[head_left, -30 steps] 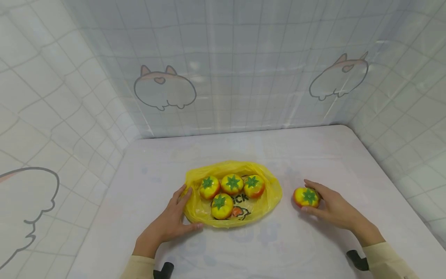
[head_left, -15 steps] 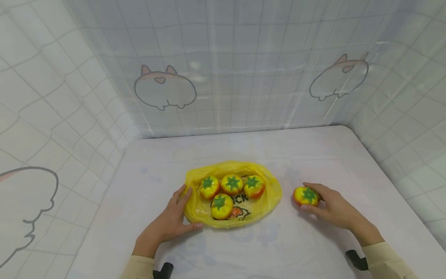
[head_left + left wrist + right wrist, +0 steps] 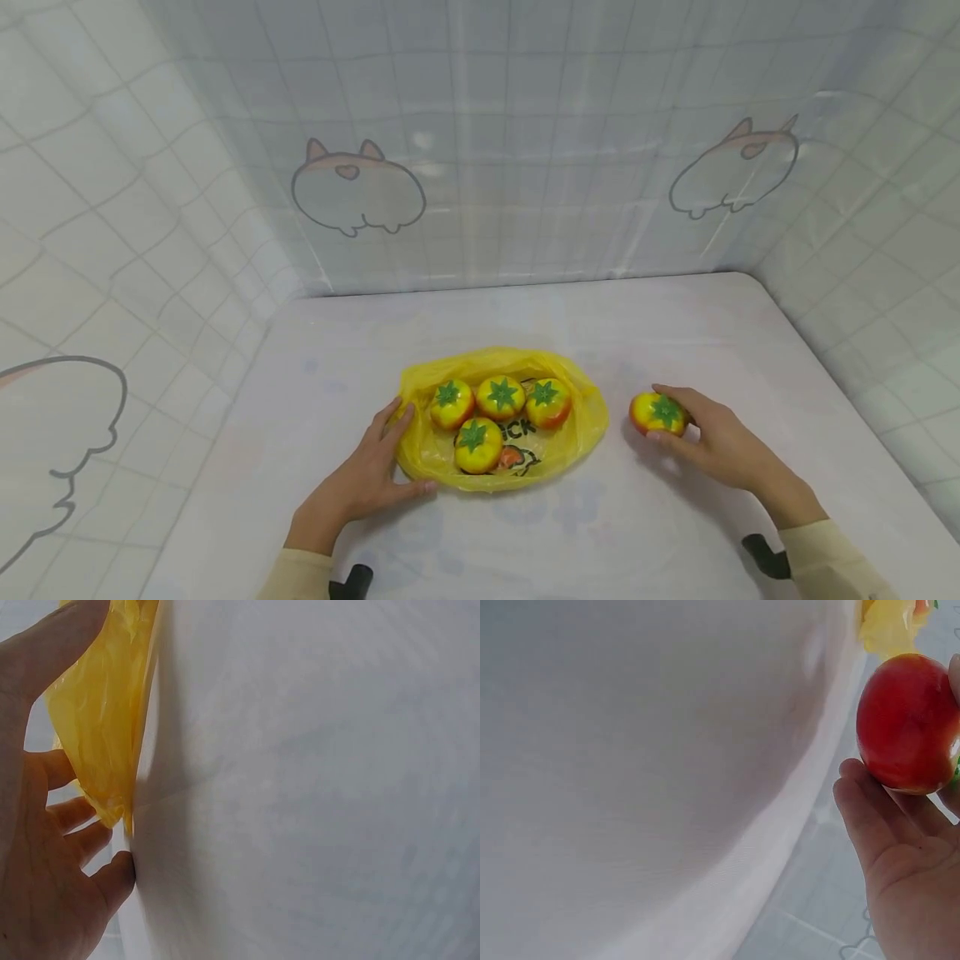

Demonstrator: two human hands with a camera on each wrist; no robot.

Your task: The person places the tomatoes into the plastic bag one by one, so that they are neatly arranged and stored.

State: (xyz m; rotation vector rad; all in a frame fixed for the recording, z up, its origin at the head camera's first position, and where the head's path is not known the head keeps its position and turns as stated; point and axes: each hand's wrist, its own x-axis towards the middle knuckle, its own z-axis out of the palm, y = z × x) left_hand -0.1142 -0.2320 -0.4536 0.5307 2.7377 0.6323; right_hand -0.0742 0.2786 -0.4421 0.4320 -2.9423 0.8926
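A yellow plastic bag [image 3: 577, 433] lies spread open on the table with several yellow-and-red tomatoes, one being the front tomato [image 3: 477, 450], inside it. The tomatoes have green star-shaped leaf tops. Around the bag's left end rests my left hand [image 3: 367, 475], thumb and fingers spread apart and touching its edge; the left wrist view shows the fingers [image 3: 56, 769] beside the yellow plastic. To the right of the bag, my right hand [image 3: 723, 446] holds another tomato [image 3: 652, 412] between thumb and fingers. In the right wrist view, its red underside [image 3: 904, 724] shows, clear of the table.
The white table [image 3: 525, 550] has a rounded far right corner. A grid-patterned curtain [image 3: 525, 167] with cartoon animal prints stands along the back and both sides. Black straps [image 3: 767, 557] hang at the wrists.
The right hand has raised its tomato slightly, and its shadow on the table has spread. The left hand and bag stay in place.
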